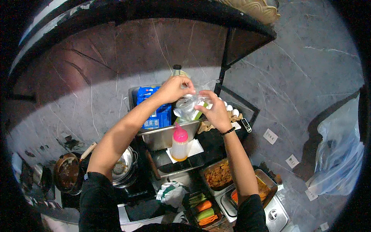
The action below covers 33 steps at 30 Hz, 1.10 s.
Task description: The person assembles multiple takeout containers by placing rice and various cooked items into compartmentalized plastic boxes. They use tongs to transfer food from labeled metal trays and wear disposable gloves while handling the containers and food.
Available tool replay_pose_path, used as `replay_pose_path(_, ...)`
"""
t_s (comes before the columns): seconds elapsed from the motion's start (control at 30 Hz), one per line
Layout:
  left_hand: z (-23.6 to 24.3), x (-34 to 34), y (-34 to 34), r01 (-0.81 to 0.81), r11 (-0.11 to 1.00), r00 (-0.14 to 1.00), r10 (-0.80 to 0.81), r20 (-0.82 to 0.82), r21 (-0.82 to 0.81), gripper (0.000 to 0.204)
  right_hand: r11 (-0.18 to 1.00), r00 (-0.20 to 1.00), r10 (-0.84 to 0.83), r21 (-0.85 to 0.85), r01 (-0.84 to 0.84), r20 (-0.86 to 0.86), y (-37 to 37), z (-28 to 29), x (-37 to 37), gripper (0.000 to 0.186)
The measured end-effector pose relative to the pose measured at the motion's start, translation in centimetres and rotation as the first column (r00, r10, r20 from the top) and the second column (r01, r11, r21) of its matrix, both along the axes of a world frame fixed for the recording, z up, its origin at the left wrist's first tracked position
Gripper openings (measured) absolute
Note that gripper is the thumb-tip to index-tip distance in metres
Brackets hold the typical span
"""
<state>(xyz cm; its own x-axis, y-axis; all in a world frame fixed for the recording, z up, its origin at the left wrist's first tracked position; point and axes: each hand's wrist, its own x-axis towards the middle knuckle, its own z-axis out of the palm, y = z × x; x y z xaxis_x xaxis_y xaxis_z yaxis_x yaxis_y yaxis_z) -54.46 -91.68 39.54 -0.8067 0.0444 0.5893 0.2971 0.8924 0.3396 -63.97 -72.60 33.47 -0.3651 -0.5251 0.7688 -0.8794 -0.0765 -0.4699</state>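
Both hands are raised over a metal bin (158, 140) set against the wall. The fingers of my left hand (174, 89) pinch the upper edge of a transparent plastic bag (187, 110). On the bag's other side, my right hand (216, 112) has its thumb and index finger curved round the crumpled plastic, gripping it. White pieces show in or behind the bag; I cannot tell which. Blue packets (158, 118) stand in the bin beside my left forearm. A dark-capped bottle (176, 70) rises behind my left hand. White eggs (234, 112) in a carton sit right of my right hand.
A pink-capped squeeze bottle (180, 144) stands before the bin. Nearer are food trays (216, 188), a vegetable tray (192, 213) and a white-green cloth (172, 193). A frying pan (67, 174) and a pot (123, 166) are left. A dark shelf (154, 17) overhangs; a plastic bag (338, 150) hangs right.
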Motion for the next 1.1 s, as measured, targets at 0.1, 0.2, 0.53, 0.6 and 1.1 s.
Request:
replay_pose_path(0.1, 1.2, 0.7, 1.6, -0.058, 0.966, 0.984, 0.012, 0.180, 0.252, 0.024, 0.997, 0.997, -0.080, -0.021, 0.081, 0.013, -0.7, 0.0, -0.1, 0.019)
replay_pose_path(0.2, 0.3, 0.5, 1.4, 0.031, 0.983, 0.999, -0.029, -0.016, 0.183, 0.039, 0.998, 0.990, -0.002, -0.064, 0.012, 0.141, -1.2, 0.1, -0.5, 0.016)
replay_pose_path(0.53, -1.5, 1.7, 1.9, -0.070, 0.976, 0.992, 0.090, -0.089, 0.204, 0.024, 0.914, 0.960, -0.278, 0.302, 0.273, -0.027, -0.8, 3.4, 1.1, 0.052)
replay_pose_path(0.6, -1.7, 1.6, 1.4, -0.065, 0.963, 0.986, 0.102, -0.132, 0.262, 0.019, 0.889, 0.952, -0.278, 0.341, 0.305, -0.129, -0.9, 3.6, 0.1, 0.041)
replay_pose_path(1.1, -3.1, -1.3, 2.3, 0.143, 0.920, 0.957, -0.035, 0.288, -0.365, 0.056, 0.992, 0.943, 0.038, -0.127, 0.004, 0.331, 0.5, 5.9, -1.0, 0.014)
